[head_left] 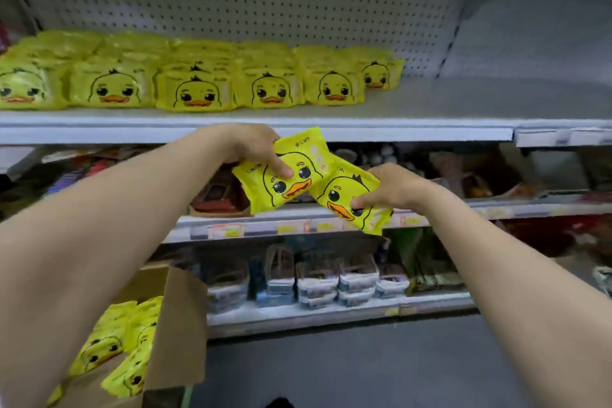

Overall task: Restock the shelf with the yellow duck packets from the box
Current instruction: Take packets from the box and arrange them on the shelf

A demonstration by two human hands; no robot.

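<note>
overlapping yellow packets point(308, 156) (cartoon duck faces, orange beaks) look glossy.

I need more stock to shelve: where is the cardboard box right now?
In the head view, the cardboard box sits at the lower left, below the left forearm, with yellow duck packets inside it.

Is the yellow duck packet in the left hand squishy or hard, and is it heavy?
Probably squishy: the duck packet looks puffy, like a small pillow, where the left hand pinches it. Likely light, since a thumb and fingers hold it up by one side. Its shiny wrapper may be a bit slippery.
</note>
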